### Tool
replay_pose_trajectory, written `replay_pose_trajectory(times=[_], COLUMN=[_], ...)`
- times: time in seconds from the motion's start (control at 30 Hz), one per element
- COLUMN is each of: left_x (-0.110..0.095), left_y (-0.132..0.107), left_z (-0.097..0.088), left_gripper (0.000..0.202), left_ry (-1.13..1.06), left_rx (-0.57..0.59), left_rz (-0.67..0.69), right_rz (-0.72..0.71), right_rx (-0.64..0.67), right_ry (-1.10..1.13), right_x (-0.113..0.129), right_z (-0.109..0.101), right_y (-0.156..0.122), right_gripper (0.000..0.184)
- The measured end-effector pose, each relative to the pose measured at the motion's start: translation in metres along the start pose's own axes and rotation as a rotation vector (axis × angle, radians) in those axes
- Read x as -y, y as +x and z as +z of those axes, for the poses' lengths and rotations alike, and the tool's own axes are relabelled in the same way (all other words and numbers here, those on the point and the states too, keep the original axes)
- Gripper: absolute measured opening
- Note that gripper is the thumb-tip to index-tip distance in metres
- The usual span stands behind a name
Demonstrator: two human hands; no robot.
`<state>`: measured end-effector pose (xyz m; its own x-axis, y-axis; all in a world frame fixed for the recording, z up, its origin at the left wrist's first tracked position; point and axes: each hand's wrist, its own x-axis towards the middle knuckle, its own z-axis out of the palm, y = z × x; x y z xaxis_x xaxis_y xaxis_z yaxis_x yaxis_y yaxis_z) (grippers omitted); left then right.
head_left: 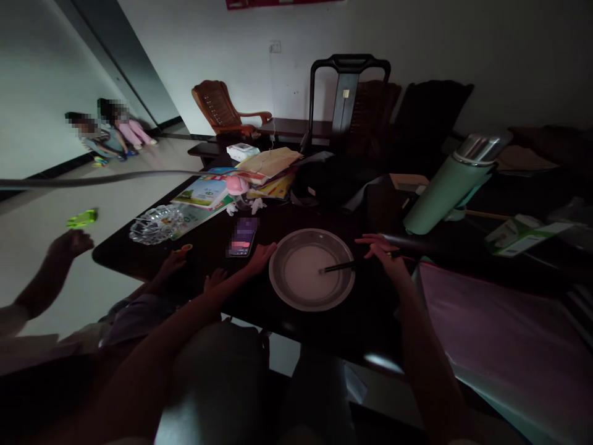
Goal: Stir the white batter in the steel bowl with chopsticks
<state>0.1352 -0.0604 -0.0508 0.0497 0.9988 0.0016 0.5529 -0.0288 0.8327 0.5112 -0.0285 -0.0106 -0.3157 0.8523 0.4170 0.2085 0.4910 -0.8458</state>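
A round metal bowl [282,295] with pale liquid in it stands on the dark table [370,321] in front of me. My right hand [383,252] is at the bowl's right rim, closed on dark chopsticks [337,267] whose tips dip into the liquid. My left hand [260,256] lies at the bowl's left rim, fingers stretched out and touching it. A phone [241,238] with a lit screen lies just left of that hand.
Smaller hands of another person [173,262] rest on the table edge to my left, and a further arm [69,244] reaches in from the far left. A green thermos [445,191], a glass dish [152,224], books [204,193], a pink sheet [500,346] and chairs [345,99] crowd the table.
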Motion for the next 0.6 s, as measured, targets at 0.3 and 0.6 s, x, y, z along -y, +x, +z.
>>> replay_pose_trajectory(times=[0.3,0.6], left_x=[0.001,-0.032], left_y=[0.001,0.013], left_z=[0.0,-0.021], left_gripper=[0.059,0.066], left_ry=[0.022,0.134], left_rx=[0.017,0.174], left_rz=[-0.006,-0.145], right_rz=[-0.009,0.05], right_rx=[0.082,0.17], right_ry=[-0.044,0.002], right_x=[-0.001,-0.001], right_z=[0.013,0.013], right_y=[-0.001,-0.002], right_gripper=[0.026,0.027])
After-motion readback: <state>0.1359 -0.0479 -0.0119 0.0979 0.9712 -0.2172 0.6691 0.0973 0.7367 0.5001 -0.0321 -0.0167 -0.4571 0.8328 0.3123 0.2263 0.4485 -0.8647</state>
